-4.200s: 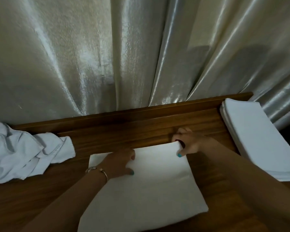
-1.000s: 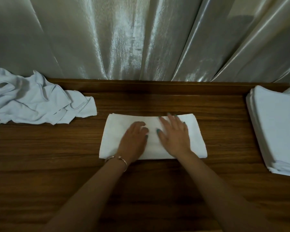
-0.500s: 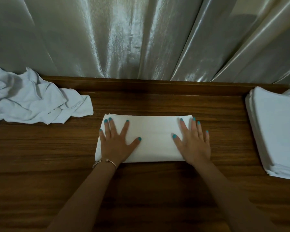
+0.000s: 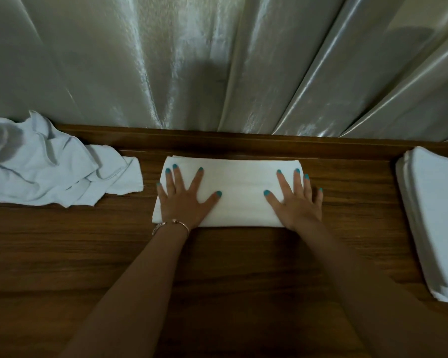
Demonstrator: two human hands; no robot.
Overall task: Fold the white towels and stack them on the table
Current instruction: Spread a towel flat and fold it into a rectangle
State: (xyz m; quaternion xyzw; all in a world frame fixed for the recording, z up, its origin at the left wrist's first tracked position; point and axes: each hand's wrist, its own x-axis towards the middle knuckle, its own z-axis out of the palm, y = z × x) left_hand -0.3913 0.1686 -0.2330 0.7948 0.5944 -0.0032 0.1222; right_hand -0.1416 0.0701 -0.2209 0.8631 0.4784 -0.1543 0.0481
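Where the wooden surface (image 4: pixel 243 267) meets its raised back edge, a folded white towel (image 4: pixel 239 192) is laid flat as a long rectangle, its long axis running left to right, parallel to that back edge and just in front of it. Its short ends are turned toward the left and right edges of the surface. The left hand (image 4: pixel 183 200) is pressed palm down on the left end of the towel, fingers spread wide and pointed toward the back edge; nothing is gripped by it. A thin bracelet (image 4: pixel 171 224) is worn at that wrist. The right hand (image 4: pixel 296 202) is likewise laid flat and splayed on the right end, with the outermost fingers reaching past the towel's end onto the wood; nothing is held by it either. Teal polish is seen on the nails. A crumpled heap of unfolded white towels (image 4: pixel 49 164) is left near the back left corner, close to the folded towel but apart from it. A neat stack of folded towels (image 4: pixel 435 223) is set along the right edge, well apart. A pale, glossy curtain (image 4: pixel 217 60) is hung behind the surface.
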